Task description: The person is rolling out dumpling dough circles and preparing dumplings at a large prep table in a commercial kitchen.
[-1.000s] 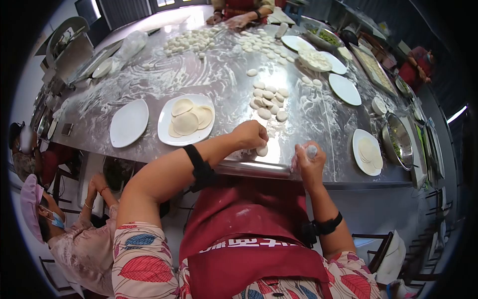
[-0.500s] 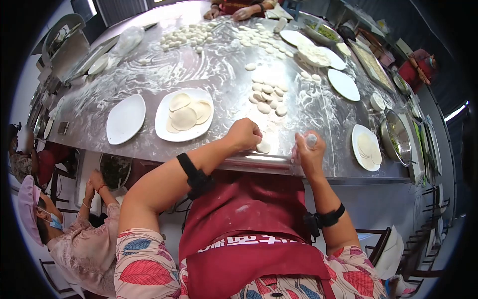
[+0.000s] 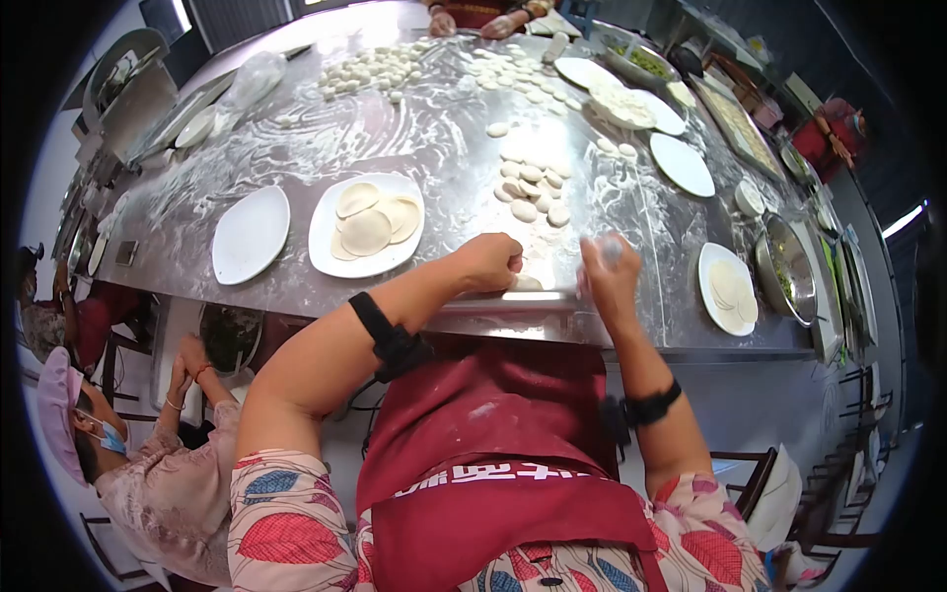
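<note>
Near the front edge of the floured metal table, my left hand [image 3: 488, 262] pinches the edge of a small dough disc [image 3: 526, 282]. My right hand [image 3: 610, 268] is wrapped round a rolling pin [image 3: 613, 249], whose rounded end shows above the fist; the rest is hidden or blurred. Beyond my hands lies a cluster of dough pieces [image 3: 531, 187]. Rolled wrappers [image 3: 366, 233] rest on a white plate [image 3: 324, 255] to the left, and more wrappers [image 3: 730, 291] lie on a plate at the right.
An empty white plate [image 3: 251, 235] stands at the left. Many dough pieces [image 3: 370, 71] lie at the far side, near a co-worker's hands [image 3: 498, 27]. A metal bowl [image 3: 787, 271] stands right. Another person [image 3: 163, 483] is at lower left.
My right hand and the rolling pin have shifted slightly up and left. The dough disc now looks flatter and nearer the table edge. The far co-worker's hands have moved right.
</note>
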